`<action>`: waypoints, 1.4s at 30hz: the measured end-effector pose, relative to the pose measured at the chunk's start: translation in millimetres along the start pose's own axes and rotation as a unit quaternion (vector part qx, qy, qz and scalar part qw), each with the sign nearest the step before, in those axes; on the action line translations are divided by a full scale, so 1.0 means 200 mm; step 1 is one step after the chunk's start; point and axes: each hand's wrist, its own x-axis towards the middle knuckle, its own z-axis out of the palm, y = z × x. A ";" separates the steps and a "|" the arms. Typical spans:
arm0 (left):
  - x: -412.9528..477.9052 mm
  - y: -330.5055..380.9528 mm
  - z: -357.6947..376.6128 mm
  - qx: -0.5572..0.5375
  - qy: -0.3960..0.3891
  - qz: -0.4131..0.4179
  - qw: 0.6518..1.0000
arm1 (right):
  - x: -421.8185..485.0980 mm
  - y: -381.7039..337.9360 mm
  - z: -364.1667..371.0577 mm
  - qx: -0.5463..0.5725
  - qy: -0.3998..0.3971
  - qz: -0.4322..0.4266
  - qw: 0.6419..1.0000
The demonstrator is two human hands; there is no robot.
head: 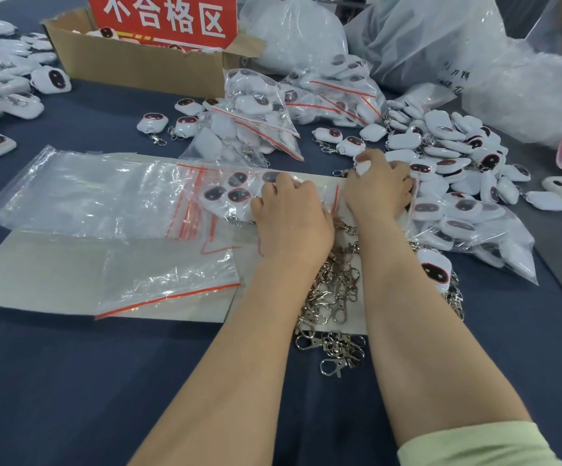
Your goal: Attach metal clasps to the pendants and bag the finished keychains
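This is a small assembly and packing workshop. The dark blue bench carries one product in bulk: heaps of identical white pendants, a loose pile of metal clasps, flat empty zip bags and full bags stuffed with pendants. A cardboard box at the back holds a red sign printed 不合格区, marking a rejects area. Big clear plastic sacks with white contents stand behind the heaps.

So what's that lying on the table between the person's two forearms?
A heap of loose metal clasps, lying partly on a pale sheet and partly on the dark tablecloth. The head view shows it.
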 end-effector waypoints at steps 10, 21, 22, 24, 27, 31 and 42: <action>0.02 -0.02 0.00 -0.029 0.030 -0.021 0.999 | 0.02 -0.02 -0.01 -0.028 0.002 0.001 1.000; 0.02 -0.03 0.01 -0.017 0.023 -0.018 0.999 | -0.08 -0.12 -0.11 0.583 -0.127 0.113 0.795; 0.02 -0.03 0.02 -0.016 0.023 -0.018 0.999 | -0.09 -0.12 -0.10 0.573 -0.132 0.114 0.801; 0.02 -0.03 0.02 -0.014 0.025 -0.015 0.999 | -0.10 -0.11 -0.09 0.554 -0.143 0.090 0.815; 0.03 -0.03 0.02 -0.017 0.029 -0.014 0.999 | -0.11 -0.11 -0.08 0.568 -0.165 0.082 0.802; 0.03 -0.03 0.02 -0.023 0.033 -0.018 0.999 | -0.12 -0.10 -0.09 0.624 -0.201 0.081 0.750; 0.03 -0.04 0.03 -0.021 0.035 -0.014 0.999 | -0.11 -0.09 -0.06 0.563 -0.217 0.019 0.797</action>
